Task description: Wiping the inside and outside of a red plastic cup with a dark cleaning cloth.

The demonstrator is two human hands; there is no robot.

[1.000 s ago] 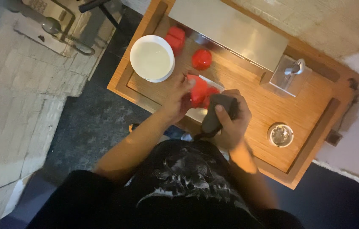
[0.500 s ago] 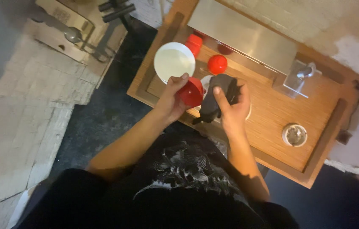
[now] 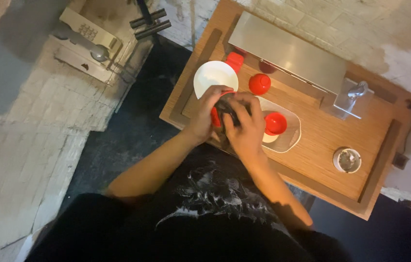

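My left hand (image 3: 206, 112) grips a small red cup (image 3: 214, 117) over the near left part of a wooden tray table (image 3: 322, 140). My right hand (image 3: 245, 126) presses a dark grey cloth (image 3: 227, 107) into that cup. Both hands meet just below a white bowl (image 3: 213, 76). To the right lies a clear oval tray (image 3: 290, 133) with another red cup (image 3: 275, 123) in it.
Behind the hands stand a round red cup (image 3: 260, 83) and a red square container (image 3: 234, 61). A long metal box (image 3: 288, 51) and a small metal stand (image 3: 353, 94) line the far side. A small round metal dish (image 3: 347, 159) sits at right. A beige telephone (image 3: 86, 43) lies on the floor.
The hands have come together on the red cup, with the cloth now pushed into it. The view has shifted, so the table sits further right and lower in the frame.
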